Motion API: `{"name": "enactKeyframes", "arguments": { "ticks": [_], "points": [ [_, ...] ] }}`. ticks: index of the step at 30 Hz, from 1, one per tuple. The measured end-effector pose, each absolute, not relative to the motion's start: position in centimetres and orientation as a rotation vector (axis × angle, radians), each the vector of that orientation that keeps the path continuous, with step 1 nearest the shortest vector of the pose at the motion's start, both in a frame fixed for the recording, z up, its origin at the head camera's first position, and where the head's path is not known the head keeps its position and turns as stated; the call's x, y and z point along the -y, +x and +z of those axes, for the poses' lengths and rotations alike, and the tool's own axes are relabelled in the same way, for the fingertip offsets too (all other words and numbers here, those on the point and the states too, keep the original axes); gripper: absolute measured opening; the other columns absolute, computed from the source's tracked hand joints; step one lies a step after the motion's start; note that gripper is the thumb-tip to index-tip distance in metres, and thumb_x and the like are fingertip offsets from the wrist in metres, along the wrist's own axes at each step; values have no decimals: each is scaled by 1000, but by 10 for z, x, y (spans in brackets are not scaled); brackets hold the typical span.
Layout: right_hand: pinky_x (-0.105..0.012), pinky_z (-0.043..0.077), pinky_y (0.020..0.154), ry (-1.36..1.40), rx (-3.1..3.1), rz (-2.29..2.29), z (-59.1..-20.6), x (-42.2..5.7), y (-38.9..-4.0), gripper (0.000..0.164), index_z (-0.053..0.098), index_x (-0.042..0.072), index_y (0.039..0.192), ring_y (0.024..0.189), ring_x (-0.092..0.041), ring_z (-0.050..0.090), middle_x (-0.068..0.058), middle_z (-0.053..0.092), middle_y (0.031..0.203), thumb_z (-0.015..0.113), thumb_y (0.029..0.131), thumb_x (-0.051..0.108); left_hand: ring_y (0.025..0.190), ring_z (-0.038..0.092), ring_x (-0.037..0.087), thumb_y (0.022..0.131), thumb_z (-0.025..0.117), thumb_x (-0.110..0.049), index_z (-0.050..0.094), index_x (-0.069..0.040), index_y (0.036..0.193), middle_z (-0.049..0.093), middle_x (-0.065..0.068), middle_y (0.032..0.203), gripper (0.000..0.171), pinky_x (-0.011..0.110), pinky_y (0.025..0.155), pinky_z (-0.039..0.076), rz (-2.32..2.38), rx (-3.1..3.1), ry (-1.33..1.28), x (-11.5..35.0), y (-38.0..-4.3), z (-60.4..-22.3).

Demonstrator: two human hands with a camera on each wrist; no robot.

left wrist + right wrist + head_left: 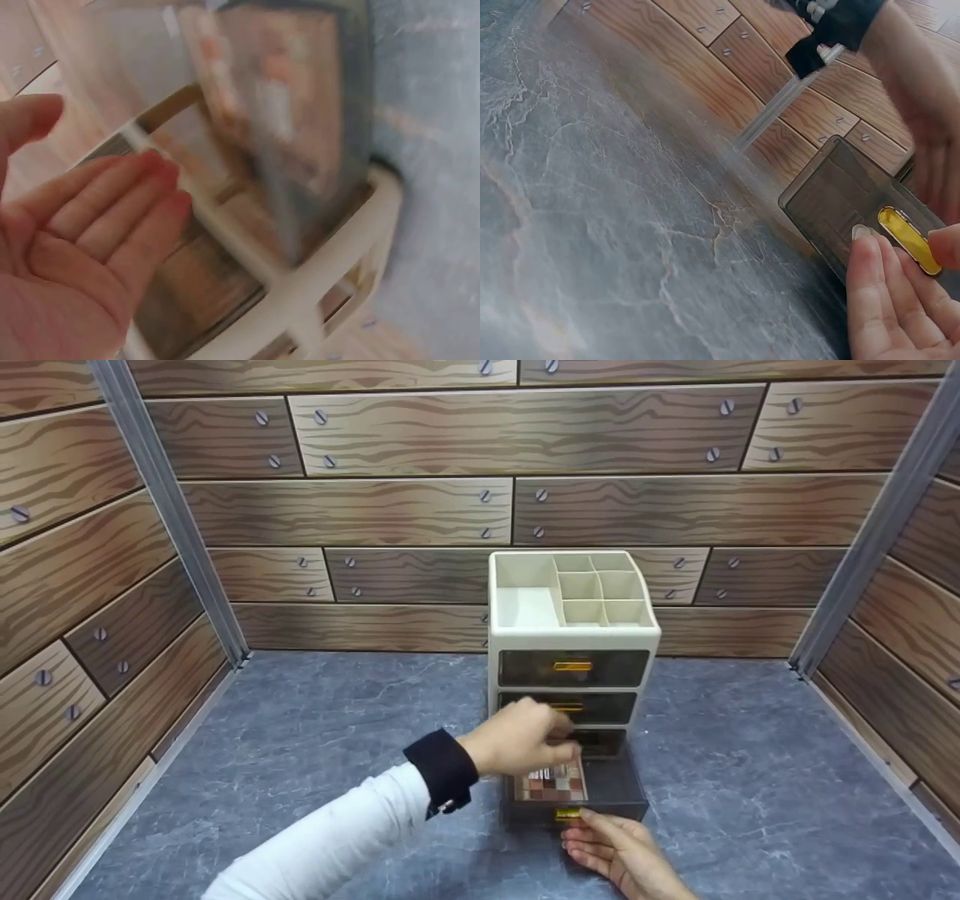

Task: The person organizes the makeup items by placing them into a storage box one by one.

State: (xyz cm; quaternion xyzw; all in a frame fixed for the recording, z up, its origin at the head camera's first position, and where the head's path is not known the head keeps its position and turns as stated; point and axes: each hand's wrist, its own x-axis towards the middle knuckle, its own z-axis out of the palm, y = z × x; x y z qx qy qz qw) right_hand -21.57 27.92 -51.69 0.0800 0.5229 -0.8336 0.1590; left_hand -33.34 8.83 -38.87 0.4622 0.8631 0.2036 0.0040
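Note:
The bottom drawer of a cream desktop organizer is pulled out; its walls are smoky and see-through. An eyeshadow palette with brown and pink squares lies in its left half. My left hand hovers above the drawer, palm empty and fingers loosely extended in the left wrist view. At the drawer's front, my right hand holds the gold handle between thumb and fingers. The left wrist view is blurred, with the palette showing through the drawer.
Upper drawers with gold handles are closed. Open compartments form the organizer's top. It stands on a grey marble-patterned surface, with wood-plank-patterned walls behind and at both sides.

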Motion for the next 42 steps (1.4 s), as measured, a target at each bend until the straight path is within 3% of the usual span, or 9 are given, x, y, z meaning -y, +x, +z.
{"name": "enactKeyframes", "arguments": {
  "ticks": [5,12,21,24,28,31,35,37,42],
  "points": [
    [-29,63,87,228,-1485,-2389,-516,-281,-215,24,75,3,104,88,-17,77,-8,77,92,58,109,19,93,75,12,101,68,-31,73,-4,122,79,7,111,34,20,84,59,880,-2758,1479,-80,-332,-356],
    [-29,62,88,219,-1480,-2382,-517,-278,-217,25,74,0,106,89,-17,77,-8,77,92,57,109,18,82,70,7,101,69,-25,75,-7,115,79,1,101,23,19,78,58,1209,-2760,1387,-61,-342,-318],
    [-29,62,88,188,-1463,-2400,-518,-278,-216,24,75,2,102,88,-17,77,-8,78,91,57,109,16,74,68,16,100,70,-30,76,-9,98,76,4,89,22,29,70,58,1238,-2888,983,-37,-369,-279],
    [-29,62,88,175,-1476,-2400,-518,-278,-216,22,74,4,102,88,-17,77,-8,78,92,57,109,16,80,64,20,97,71,-36,70,-10,95,70,3,89,26,33,76,55,1201,-2990,786,-30,-379,-268],
    [-29,62,87,174,-1513,-2395,-517,-278,-217,20,72,4,104,88,-16,77,-8,78,93,56,109,16,100,58,27,94,70,-41,58,-7,111,61,9,106,41,40,90,50,1162,-3018,619,-26,-393,-257],
    [-29,63,86,213,-1533,-2388,-516,-278,-217,19,71,3,106,88,-17,77,-8,77,92,58,108,17,124,53,33,94,68,-43,47,-1,135,55,20,131,63,42,106,46,1198,-2897,544,-28,-402,-254],
    [-30,63,85,279,-1539,-2386,-514,-277,-217,19,71,2,107,86,-18,77,-8,77,91,60,107,18,156,26,32,98,64,-38,14,4,163,22,24,170,92,44,126,30,1315,-2622,472,-37,-415,-257],
    [-30,63,85,294,-1538,-2387,-514,-277,-218,19,71,2,107,86,-18,77,-8,77,91,60,107,19,159,19,32,100,62,-32,5,3,165,10,20,174,93,49,127,28,1371,-2490,447,-42,-421,-260],
    [-29,63,85,294,-1528,-2380,-516,-274,-216,21,71,2,107,86,-17,77,-7,77,91,60,108,19,147,30,32,100,56,-18,12,1,160,17,16,167,78,52,115,40,1415,-2247,390,-52,-433,-276]
  ]
}}
